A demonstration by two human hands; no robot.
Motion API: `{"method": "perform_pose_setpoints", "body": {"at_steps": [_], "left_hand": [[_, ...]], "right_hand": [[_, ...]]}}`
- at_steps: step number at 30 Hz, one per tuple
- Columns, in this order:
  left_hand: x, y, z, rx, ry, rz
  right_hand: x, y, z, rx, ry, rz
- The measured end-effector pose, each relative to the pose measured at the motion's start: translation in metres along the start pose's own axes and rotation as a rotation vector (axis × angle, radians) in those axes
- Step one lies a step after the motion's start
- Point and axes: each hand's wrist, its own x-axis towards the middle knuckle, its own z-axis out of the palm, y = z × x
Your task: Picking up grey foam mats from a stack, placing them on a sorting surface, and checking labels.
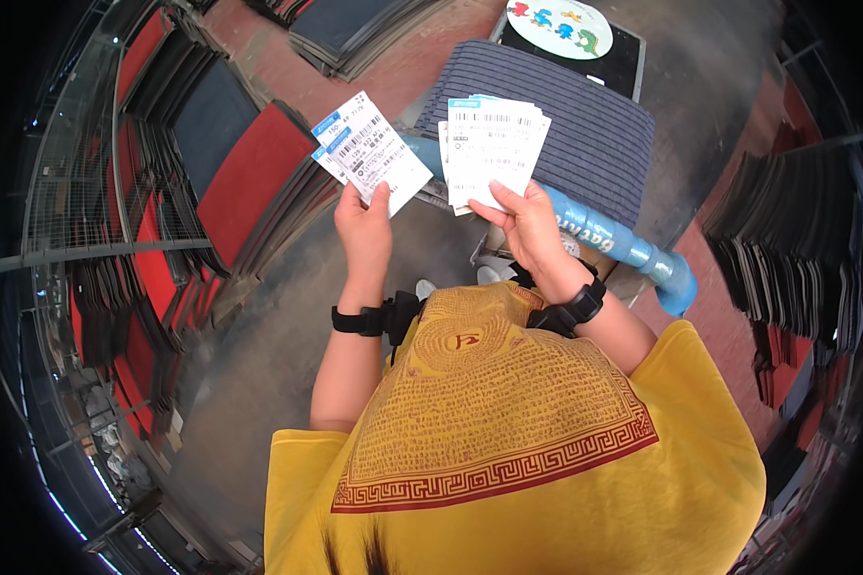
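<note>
A person in a yellow shirt (pixel 662 479) holds printed white slips in both hands. The left hand (pixel 364 222) pinches a small fan of slips (pixel 382 158); the right hand (pixel 527 218) grips a second stack (pixel 494 144), near a striped dark mat (pixel 594 134) and blue-wrapped roll (pixel 609 233). The slips seem divided in two; none appears set down, so the handling looks unfinished.
</note>
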Motion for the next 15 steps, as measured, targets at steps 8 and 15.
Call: {"method": "perform_pose_setpoints", "body": {"at_steps": [8,15], "left_hand": [[-0.007,-0.011,-0.006,-0.028,-0.132,-0.123],[0.002,-0.011,0.005,-0.074,-0.475,-0.256]], "right_hand": [[-0.01,0.001,0.001,0.003,-0.047,0.02],[-0.006,-0.002,0.0,-0.003,-0.068,0.072]]}}
